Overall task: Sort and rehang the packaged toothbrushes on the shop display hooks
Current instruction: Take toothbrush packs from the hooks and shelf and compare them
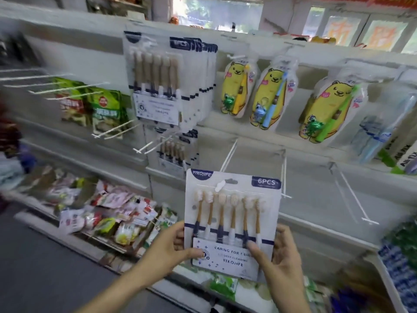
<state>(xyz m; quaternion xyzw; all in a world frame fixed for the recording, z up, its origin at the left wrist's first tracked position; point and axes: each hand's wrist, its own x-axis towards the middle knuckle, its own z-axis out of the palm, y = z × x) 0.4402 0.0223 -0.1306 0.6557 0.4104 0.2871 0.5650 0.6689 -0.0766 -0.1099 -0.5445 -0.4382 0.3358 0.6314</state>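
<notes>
Holding toothbrush pack [232, 222] upright, bristles up, both hands

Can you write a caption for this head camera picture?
Both hands, left and right, hold a six-pack of toothbrushes before display hooks.

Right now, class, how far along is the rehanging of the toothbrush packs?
Done: a stack of six-brush packs hangs on an upper hook, more packs below. In hand: the left hand and right hand grip one six-piece pack, not yet hooked. Left: hang it; empty hooks stand nearby.
</notes>
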